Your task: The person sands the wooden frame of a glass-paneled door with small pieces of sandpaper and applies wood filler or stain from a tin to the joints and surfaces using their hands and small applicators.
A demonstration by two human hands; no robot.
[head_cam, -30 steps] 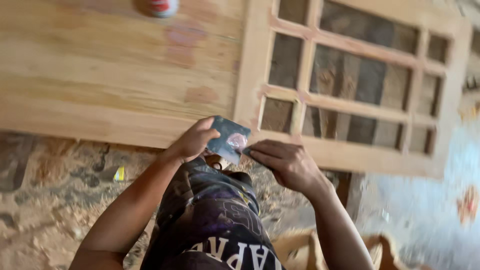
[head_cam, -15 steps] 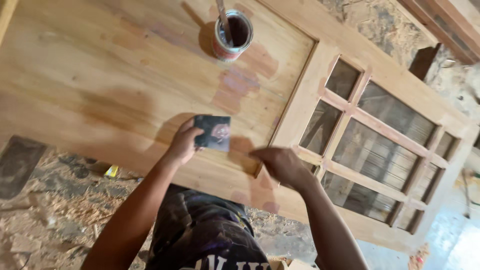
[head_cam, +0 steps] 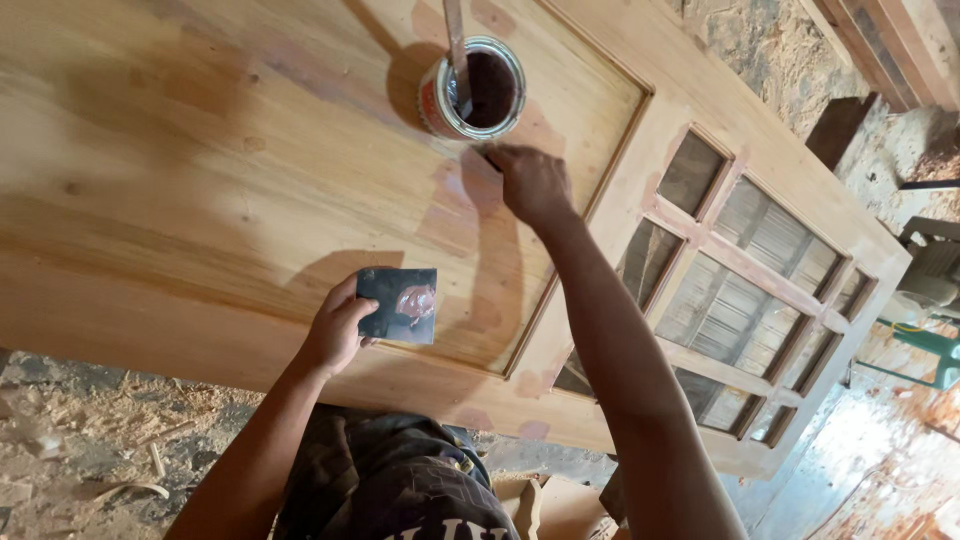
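A pale wooden door (head_cam: 200, 180) lies flat before me, with patches of reddish-brown filler on its panel. My left hand (head_cam: 335, 330) holds a small dark square card (head_cam: 398, 306) with a smear of reddish paste on it, just above the door's near rail. My right hand (head_cam: 530, 182) is stretched out, fingers pressed to the panel just below an open tin (head_cam: 472, 90) of dark red-brown paste. A stick or blade (head_cam: 455, 50) stands in the tin. Whether my right hand holds a tool is hidden.
The door's right part is a lattice of small open panes (head_cam: 740, 280). Wood shavings cover the ground (head_cam: 80, 450) at the lower left. Timber lengths (head_cam: 900, 50) lie at the upper right, and a green plastic chair (head_cam: 930, 350) stands at the right edge.
My right hand has moved from beside the card up the panel to just below the tin. The view has shifted closer to the door. My left hand keeps the card.
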